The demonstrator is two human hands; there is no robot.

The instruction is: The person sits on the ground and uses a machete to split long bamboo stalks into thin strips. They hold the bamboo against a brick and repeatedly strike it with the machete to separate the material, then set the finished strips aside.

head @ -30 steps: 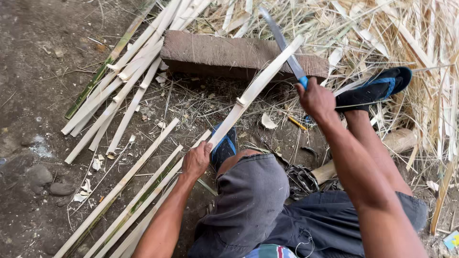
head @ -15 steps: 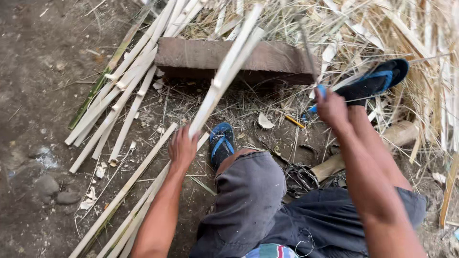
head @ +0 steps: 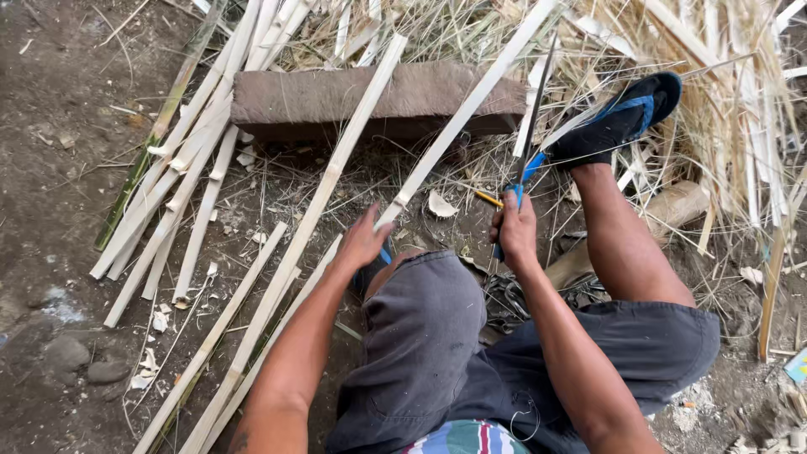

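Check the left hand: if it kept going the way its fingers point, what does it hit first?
The left hand points up and right along the bamboo strip it touches. Straight on, it would likely meet the wooden block the strip lies across. Depth is unclear; it might pass above.

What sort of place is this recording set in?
Probably an outdoor ground-level spot for splitting bamboo: bare dirt, split bamboo strips beside a worn wooden block, dry shavings heaped behind, and a knife in the right hand.

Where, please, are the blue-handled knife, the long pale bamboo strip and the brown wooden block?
blue-handled knife (head: 523, 181), head view, on its handle.
long pale bamboo strip (head: 458, 122), head view, mid-length.
brown wooden block (head: 294, 97), head view, top face.
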